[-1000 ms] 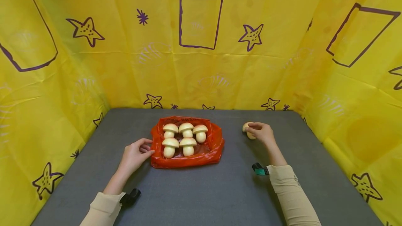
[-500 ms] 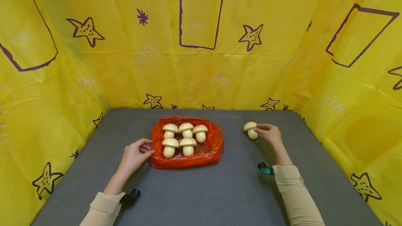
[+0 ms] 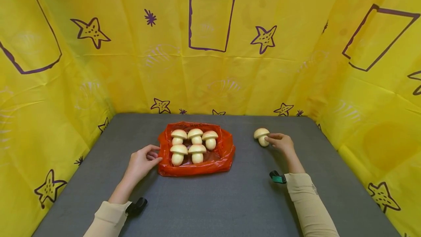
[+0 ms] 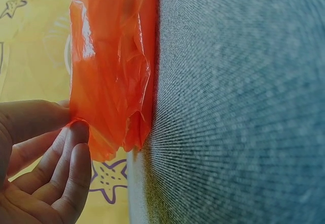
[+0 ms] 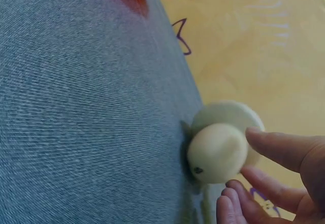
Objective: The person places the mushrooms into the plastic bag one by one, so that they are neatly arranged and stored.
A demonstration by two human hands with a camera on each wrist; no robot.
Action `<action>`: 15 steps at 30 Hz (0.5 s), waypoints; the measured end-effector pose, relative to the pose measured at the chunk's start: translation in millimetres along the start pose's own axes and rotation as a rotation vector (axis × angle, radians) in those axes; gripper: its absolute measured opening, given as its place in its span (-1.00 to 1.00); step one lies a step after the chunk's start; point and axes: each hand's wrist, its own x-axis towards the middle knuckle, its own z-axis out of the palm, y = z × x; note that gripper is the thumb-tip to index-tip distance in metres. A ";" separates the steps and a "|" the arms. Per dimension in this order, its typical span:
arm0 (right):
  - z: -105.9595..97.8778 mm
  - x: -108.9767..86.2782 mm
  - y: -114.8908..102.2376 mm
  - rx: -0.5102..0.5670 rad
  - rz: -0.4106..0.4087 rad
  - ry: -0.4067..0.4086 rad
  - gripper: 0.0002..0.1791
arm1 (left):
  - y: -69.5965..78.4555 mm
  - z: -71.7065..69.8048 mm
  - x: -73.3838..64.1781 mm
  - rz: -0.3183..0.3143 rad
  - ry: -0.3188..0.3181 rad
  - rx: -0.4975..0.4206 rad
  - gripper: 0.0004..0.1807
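Several cream toy mushrooms point(image 3: 197, 153) lie in two rows inside a red plastic bag point(image 3: 194, 172), whose rim is rolled open. At the bag's left side, my left hand point(image 3: 142, 163) pinches its edge between thumb and fingers; the left wrist view shows the thin red film point(image 4: 109, 71) between them. One more mushroom point(image 3: 261, 133) lies on the table right of the bag, cap toward the back. My right hand point(image 3: 282, 144) holds its stem from the right with thumb and forefinger. In the right wrist view, the round stem end point(image 5: 216, 155) faces the camera, the other fingers curled below.
A grey cloth-covered table point(image 3: 210, 204) lies under everything. Yellow fabric walls point(image 3: 210, 79) with purple starfish drawings enclose its back and both sides. Dark wrist devices point(image 3: 136, 207) are worn at both cuffs.
My right hand has slid off the mushroom's cap to the right and come back in at its stem. The mushroom has shifted slightly on the table. My left hand has stayed on the bag.
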 end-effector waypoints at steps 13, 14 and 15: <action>13.2 2.8 6.5 0.055 0.030 -0.027 -0.34 | -1.0 0.4 -0.8 -0.002 0.001 -0.007 -0.66; 13.7 3.0 6.9 0.055 0.025 -0.028 -0.34 | -1.0 0.4 -0.9 -0.001 0.001 -0.009 -0.66; 14.4 3.5 7.2 0.052 0.020 -0.028 -0.34 | -1.0 0.4 -1.0 0.000 0.001 -0.010 -0.66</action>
